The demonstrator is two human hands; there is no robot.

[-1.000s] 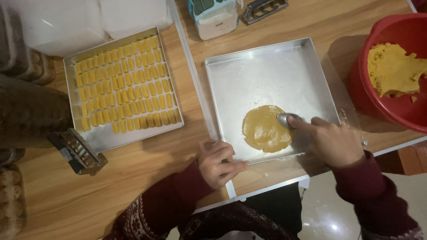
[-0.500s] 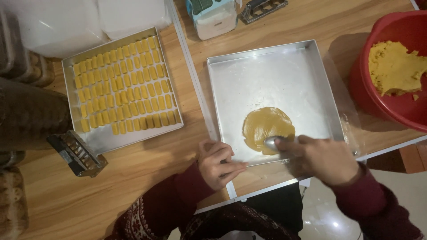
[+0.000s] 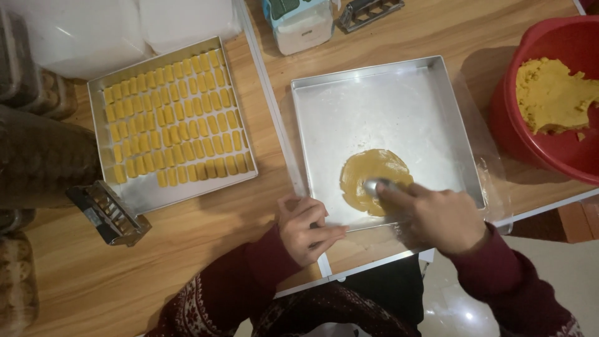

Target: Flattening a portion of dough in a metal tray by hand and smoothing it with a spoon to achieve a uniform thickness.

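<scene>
Since half a second ago your right hand [image 3: 440, 215] has drawn the spoon [image 3: 376, 186] toward 6 o'clock across the dough disc [image 3: 368, 171], flattening it. Fingers stay closed on the spoon. Left hand [image 3: 306, 226], fingers curled, steadies the empty tray [image 3: 374, 106] at its 7 o'clock corner.

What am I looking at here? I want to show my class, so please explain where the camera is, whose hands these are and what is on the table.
The camera sits on a person's head and looks down at their own two bare hands. The right hand presses a metal spoon into a flat round of yellow dough in a square metal tray. The left hand steadies that tray's near corner. A second tray holds rows of small yellow pieces. A red bowl holds more dough.
</scene>
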